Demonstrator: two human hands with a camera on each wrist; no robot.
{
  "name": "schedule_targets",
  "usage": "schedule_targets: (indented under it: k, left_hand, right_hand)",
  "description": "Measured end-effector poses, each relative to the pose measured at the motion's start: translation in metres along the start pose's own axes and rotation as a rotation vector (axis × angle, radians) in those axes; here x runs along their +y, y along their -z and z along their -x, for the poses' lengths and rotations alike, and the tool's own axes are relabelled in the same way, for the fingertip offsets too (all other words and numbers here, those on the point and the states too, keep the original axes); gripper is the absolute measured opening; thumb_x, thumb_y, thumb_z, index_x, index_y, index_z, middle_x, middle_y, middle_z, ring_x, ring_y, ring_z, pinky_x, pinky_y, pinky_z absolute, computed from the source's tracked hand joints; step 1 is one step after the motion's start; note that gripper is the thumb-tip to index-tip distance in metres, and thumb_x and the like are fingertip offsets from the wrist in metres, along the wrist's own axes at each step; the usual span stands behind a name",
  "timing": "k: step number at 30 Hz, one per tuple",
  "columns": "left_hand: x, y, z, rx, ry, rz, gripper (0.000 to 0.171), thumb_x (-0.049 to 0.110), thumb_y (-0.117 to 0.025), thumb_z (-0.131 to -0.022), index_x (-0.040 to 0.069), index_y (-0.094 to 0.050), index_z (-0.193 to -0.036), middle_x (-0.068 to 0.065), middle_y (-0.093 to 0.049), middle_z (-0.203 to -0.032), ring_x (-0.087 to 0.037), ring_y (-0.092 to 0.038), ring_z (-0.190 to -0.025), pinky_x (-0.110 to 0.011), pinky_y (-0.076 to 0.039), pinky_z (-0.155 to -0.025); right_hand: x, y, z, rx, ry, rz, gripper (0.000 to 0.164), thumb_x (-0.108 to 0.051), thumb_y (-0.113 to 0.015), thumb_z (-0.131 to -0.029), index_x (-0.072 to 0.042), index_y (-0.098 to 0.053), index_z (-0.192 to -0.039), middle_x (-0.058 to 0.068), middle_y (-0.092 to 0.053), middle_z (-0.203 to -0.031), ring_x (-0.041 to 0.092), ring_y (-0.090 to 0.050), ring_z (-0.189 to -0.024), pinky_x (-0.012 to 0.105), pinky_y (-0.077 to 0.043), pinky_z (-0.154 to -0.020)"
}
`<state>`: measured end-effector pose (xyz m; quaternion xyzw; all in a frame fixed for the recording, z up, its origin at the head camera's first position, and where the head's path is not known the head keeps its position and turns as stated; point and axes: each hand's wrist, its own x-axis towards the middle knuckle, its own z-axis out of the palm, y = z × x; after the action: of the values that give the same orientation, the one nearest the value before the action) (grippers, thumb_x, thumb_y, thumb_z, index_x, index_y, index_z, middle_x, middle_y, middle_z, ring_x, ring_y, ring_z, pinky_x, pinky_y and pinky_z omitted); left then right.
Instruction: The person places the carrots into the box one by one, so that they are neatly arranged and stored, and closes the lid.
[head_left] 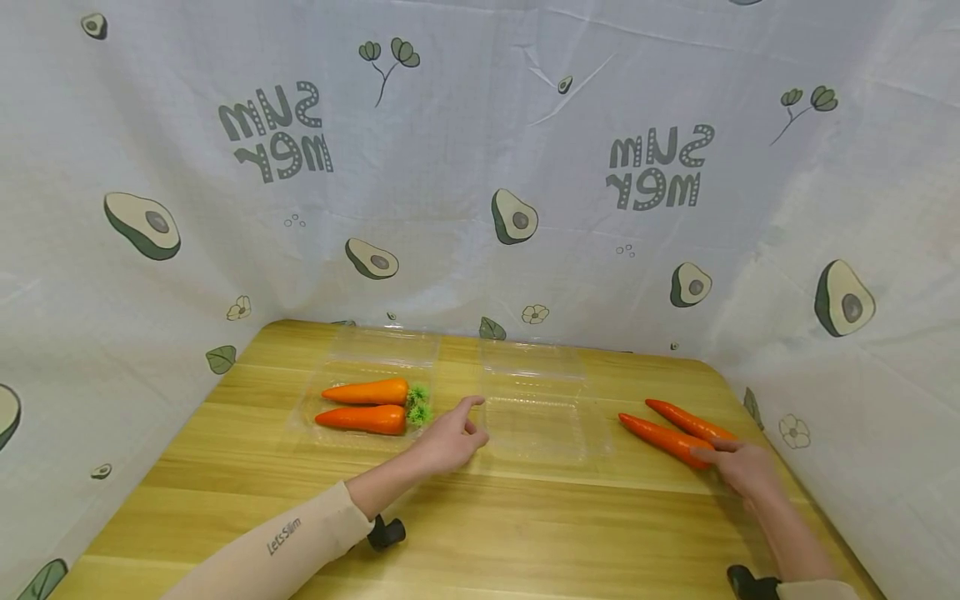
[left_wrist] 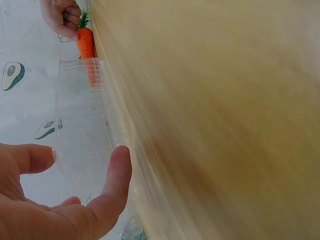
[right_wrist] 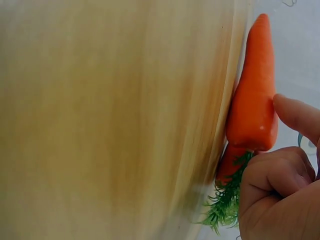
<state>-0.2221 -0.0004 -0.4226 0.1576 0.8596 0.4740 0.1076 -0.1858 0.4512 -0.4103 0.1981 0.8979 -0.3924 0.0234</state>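
My left hand (head_left: 452,437) is by the left edge of a clear plastic box (head_left: 536,429), thumb and forefinger spread apart. In the left wrist view these fingers (left_wrist: 119,167) are close to the box wall; whether they touch it I cannot tell. Over on the right, my right hand (head_left: 746,468) holds the leafy end of the nearer carrot (head_left: 663,437), a fingertip against its side and other fingers curled by the green leaves (right_wrist: 227,205). This carrot lies beside a second carrot (head_left: 686,419), whose leafy end is hidden in the head view.
A second clear plastic box (head_left: 303,408) stands at the left, with two leafy-topped carrots (head_left: 367,392) in it. Both boxes have raised clear lids (head_left: 532,358) at the back. A printed cloth (head_left: 450,167) hangs around the wooden table (head_left: 525,533).
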Motion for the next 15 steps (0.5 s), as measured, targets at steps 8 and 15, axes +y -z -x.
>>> schedule_targets:
  k: [8, 15]
  left_hand:
    - [0.0016, 0.0000, 0.0005, 0.002, -0.004, 0.007, 0.061, 0.021, -0.059, -0.099, 0.013, -0.036, -0.155, -0.012, -0.065, -0.110, -0.019, -0.059, -0.072, -0.033, -0.047, -0.058]
    - [0.0007, -0.0004, 0.0002, 0.005, -0.003, 0.001, 0.062, 0.022, -0.060, -0.098, 0.015, -0.037, -0.155, -0.011, -0.064, -0.110, -0.020, -0.059, -0.075, -0.034, -0.047, -0.059]
  right_hand:
    - [0.0017, 0.0004, 0.0004, -0.014, 0.012, 0.015, 0.086, -0.032, -0.075, -0.087, 0.018, -0.037, -0.145, -0.008, -0.033, -0.049, 0.009, -0.034, -0.044, 0.028, -0.034, -0.047]
    - [0.0017, 0.0017, -0.0015, -0.039, 0.030, 0.094, 0.088, -0.041, -0.074, -0.089, 0.017, -0.038, -0.145, 0.020, -0.056, -0.074, 0.026, -0.051, -0.066, 0.032, -0.039, -0.062]
